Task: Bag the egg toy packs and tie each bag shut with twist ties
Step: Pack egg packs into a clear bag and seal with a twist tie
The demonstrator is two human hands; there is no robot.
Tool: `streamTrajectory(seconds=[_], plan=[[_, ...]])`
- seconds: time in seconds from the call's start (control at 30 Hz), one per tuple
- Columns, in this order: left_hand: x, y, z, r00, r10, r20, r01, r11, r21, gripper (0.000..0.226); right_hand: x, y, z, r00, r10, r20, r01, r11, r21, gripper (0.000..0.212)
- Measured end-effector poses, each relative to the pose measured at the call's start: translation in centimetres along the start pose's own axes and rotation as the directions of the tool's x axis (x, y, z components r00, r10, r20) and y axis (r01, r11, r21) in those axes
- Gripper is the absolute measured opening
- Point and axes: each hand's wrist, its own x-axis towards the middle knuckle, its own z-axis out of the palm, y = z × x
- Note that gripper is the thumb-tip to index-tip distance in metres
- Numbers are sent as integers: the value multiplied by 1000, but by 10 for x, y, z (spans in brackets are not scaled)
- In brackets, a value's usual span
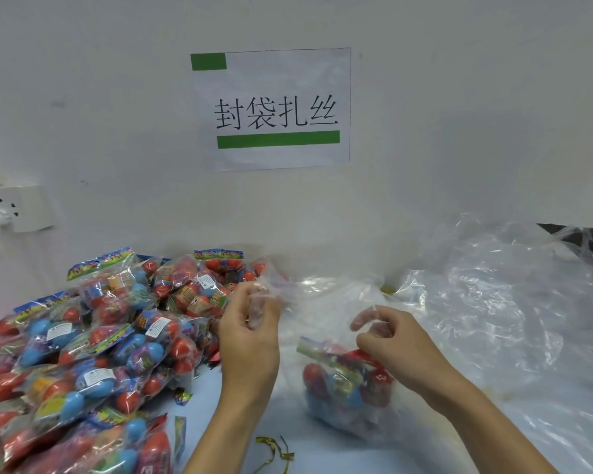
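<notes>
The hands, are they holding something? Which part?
Yes. Both hands, left and right, pinch the open top of a clear plastic bag; an egg toy pack sits inside it.

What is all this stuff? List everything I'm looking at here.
egg toy packs: a big heap, too many to count, red, blue and orange eggs in clear wrap, left on the table
clear bag: one, holding a pack, centre
loose plastic bags: a crumpled pile, clear, right
twist ties: a few, gold, front edge
paper sign: one, white with green bars, on the wall
wall socket: one, white, far left
left hand: grips the bag's mouth
right hand: fingers curled on the bag plastic
</notes>
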Motion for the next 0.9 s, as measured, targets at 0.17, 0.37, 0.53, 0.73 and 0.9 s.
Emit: streamTrajectory(seconds=[0.17,0.37,0.53,0.73,0.9], plan=[[1,5,-2,996,-80,-25,76,989,-124,19,-2,0,0,999,-46,-5,46,998,-35,25],[3,-1,-6,939,-286,192,300,953,-47,79,0,-2,-7,1000,13,20,-18,972,234,39],[3,-11,-11,799,-423,428,393,905,162,103,4,-7,-8,965,1,-263,81,950,303,6],[-3,-26,-7,772,-430,468,272,889,368,27,11,1,-17,834,178,-522,91,889,448,9],[-3,-28,-7,791,-427,438,275,888,369,23,12,6,-19,795,202,-572,61,912,406,7]])
